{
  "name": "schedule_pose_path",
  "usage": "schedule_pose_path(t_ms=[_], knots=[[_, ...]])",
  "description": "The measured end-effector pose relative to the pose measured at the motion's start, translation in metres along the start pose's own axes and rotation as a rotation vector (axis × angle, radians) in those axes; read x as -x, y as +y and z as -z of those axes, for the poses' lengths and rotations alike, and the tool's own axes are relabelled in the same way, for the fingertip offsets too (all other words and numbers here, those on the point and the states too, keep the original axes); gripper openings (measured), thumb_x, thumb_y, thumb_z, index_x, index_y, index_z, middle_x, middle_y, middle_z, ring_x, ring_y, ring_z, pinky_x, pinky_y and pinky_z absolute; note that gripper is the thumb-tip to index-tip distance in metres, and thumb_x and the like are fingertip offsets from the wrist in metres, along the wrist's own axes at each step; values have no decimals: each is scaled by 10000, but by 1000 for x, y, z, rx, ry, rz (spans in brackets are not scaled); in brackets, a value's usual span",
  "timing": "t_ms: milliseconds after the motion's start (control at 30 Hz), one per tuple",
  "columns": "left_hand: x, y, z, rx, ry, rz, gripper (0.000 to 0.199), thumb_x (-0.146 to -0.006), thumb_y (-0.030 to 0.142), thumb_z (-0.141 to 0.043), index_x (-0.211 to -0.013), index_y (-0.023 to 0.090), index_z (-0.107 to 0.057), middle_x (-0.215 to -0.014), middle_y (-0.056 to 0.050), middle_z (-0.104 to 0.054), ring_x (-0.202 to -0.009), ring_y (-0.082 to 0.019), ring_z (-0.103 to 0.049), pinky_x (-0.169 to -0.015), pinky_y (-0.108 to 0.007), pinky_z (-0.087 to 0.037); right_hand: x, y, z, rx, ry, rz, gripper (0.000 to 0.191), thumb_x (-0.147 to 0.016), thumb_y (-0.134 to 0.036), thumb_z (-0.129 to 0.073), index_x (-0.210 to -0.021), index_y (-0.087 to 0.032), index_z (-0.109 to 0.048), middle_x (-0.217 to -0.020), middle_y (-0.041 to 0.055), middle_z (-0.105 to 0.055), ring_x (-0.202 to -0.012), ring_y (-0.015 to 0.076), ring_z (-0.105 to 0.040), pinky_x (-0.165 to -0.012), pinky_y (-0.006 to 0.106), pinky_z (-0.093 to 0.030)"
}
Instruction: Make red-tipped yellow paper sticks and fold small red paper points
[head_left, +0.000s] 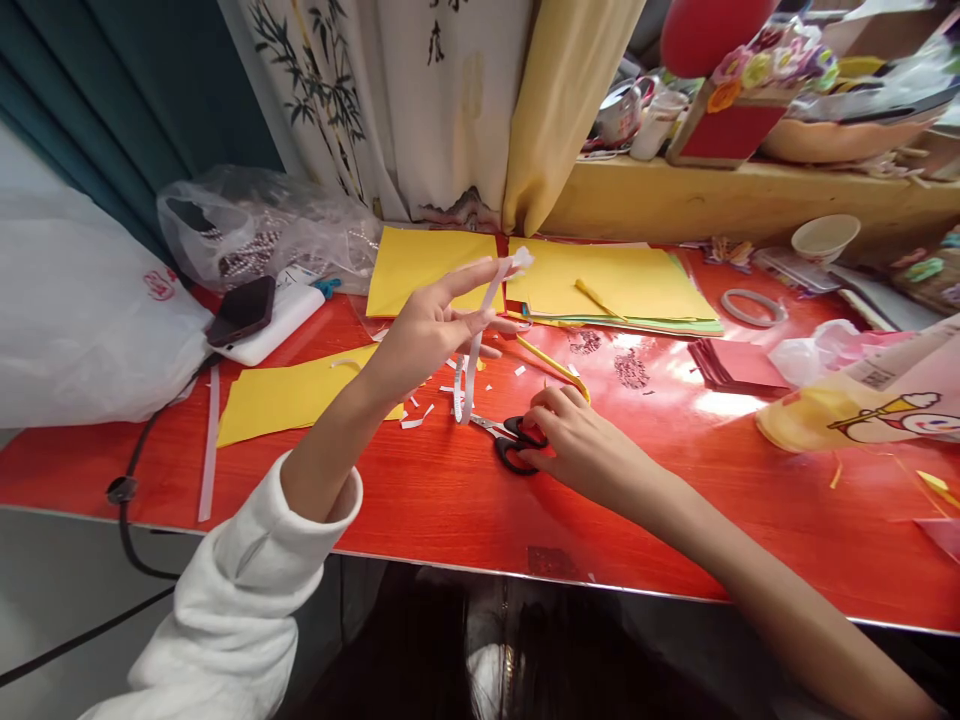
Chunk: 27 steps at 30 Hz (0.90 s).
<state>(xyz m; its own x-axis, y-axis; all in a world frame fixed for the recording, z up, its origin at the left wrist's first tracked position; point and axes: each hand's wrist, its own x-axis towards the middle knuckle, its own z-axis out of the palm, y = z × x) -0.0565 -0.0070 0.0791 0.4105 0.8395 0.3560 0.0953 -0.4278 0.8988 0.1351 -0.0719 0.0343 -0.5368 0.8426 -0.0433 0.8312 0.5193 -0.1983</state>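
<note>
A narrow pale paper strip [491, 295] is pinched between the fingers of my left hand [439, 325], which is raised over the table. The strip's lower end hangs in a loop, and a small white tuft [523, 260] shows at its upper end by my fingertips. My right hand [574, 430] has its fingers curled at the black handles of a pair of scissors [517, 443]. The blades point left, low over the red tabletop near the loop. Beyond my right hand, a thin yellow strip [553, 367] lies on the table. Small white paper scraps [417, 418] lie left of the scissors.
Yellow paper sheets [611, 275] lie at the back, with more yellow paper [289, 395] at left. A phone [241, 310] and a white plastic bag [82, 310] are further left. Dark red paper squares [731, 367] and a printed drink cup [862, 400] are at right.
</note>
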Motion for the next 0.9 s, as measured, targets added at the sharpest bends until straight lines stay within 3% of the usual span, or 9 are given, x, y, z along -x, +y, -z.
schedule_pose_path(t_ms=[133,200,300,400,533,667,800,900], knots=[[1,4,1,110,-47,67,438,-829,186,-500,-1255,288,-493,-1404,-14,-399,-985,-191,-626,-657,-225,-577,-1,-6,0,10,-54,-61,151,-828,-264,-516,-861,-122,-556,-854,102,-613,-808,227,-578,-671,324,-427],[1,5,2,138,-41,99,434,-820,185,-506,-1245,272,-507,-1354,-34,-454,-962,-184,-630,-659,-229,-576,0,-7,5,-42,-106,-151,192,-792,-295,-535,-900,-138,-519,-789,69,-629,-671,199,-572,-549,295,-374],[0,6,7,187,-31,147,430,-815,185,-500,-1242,242,-515,-1207,-57,-558,-937,-171,-630,-662,-237,-578,3,-1,18,-163,-172,-186,271,-759,-291,-543,-986,-156,-483,-743,35,-629,-594,163,-542,-504,269,-325],[-2,7,13,238,-14,193,410,-833,234,-479,-1240,207,-517,-1074,-63,-605,-902,-162,-635,-636,-234,-574,7,15,36,-497,-286,-82,308,-740,-245,-569,-1025,-175,-474,-803,21,-622,-678,132,-552,-573,245,-386],[-3,6,18,225,30,214,423,-848,275,-453,-1261,193,-493,-1058,-60,-614,-880,-152,-645,-637,-221,-565,12,40,54,-936,-374,98,442,-742,-169,-598,-1159,-185,-451,-799,-2,-588,-721,107,-546,-621,222,-415],[-2,2,21,164,-31,164,457,-834,211,-434,-1291,205,-464,-1097,-66,-614,-909,-166,-651,-661,-243,-571,10,43,48,-1221,-289,134,616,-720,-180,-667,-1284,-207,-424,-806,4,-590,-714,112,-565,-581,219,-436],[-2,-1,22,69,-127,87,485,-839,196,-423,-1323,225,-428,-1148,-83,-611,-954,-189,-648,-640,-262,-579,2,37,28,-1392,-92,91,493,-770,-246,-634,-1239,-210,-486,-889,64,-615,-802,162,-601,-448,190,-386],[-1,-2,22,2,-171,46,484,-853,202,-412,-1336,243,-413,-1171,-80,-611,-974,-194,-644,-618,-251,-580,-1,40,22,-1378,57,29,480,-766,-279,-646,-1223,-210,-515,-885,62,-590,-762,143,-581,-482,205,-411]])
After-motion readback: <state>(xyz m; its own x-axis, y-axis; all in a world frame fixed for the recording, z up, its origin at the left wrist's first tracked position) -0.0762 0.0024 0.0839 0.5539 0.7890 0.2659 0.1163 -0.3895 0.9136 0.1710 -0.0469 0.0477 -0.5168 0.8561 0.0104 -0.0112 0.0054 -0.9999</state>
